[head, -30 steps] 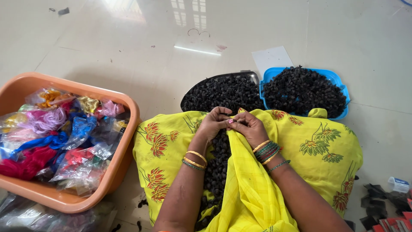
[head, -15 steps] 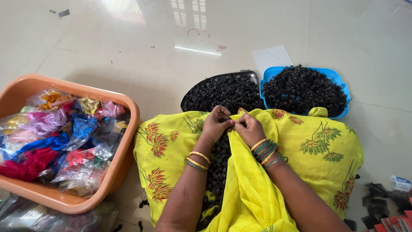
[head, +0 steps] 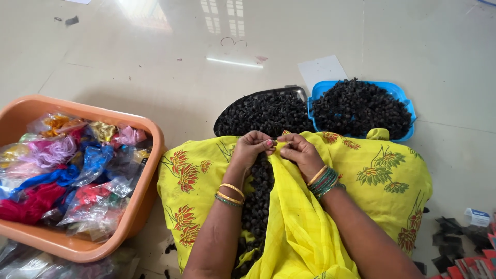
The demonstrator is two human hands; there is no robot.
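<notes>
A: Left hand [head: 251, 148] – fingers curled in, fingertips pressed together at the 3 o'clock side, where they meet the right hand [head: 299, 152]. Whatever sits in the pinch is too small to tell

B: Right hand the same?

A: Same posture. Fingers bunched, thumb against them, tips touching the left hand's tips. Both hands hover just above the yellow cloth [head: 289, 217] draped over the lap, at its upper edge

B: Position of the dark pieces?

A: Small black pieces [head: 257, 201] lie in a strip down the lap, directly under the left wrist, running toward 6 o'clock. A larger heap fills the dark tray [head: 263, 111] at 12 o'clock from the hands, touching the cloth's edge

B: Neighbouring containers?

A: Blue tub [head: 361, 106] at 1 o'clock, just beside the tray, heaped with the same black pieces. A white sheet [head: 323, 70] lies behind it. Orange basin [head: 77, 245] at 9 o'clock, well apart, packed with clear bags of coloured thread [head: 72, 165]

B: Wrists?

A: Bangles on both
</notes>
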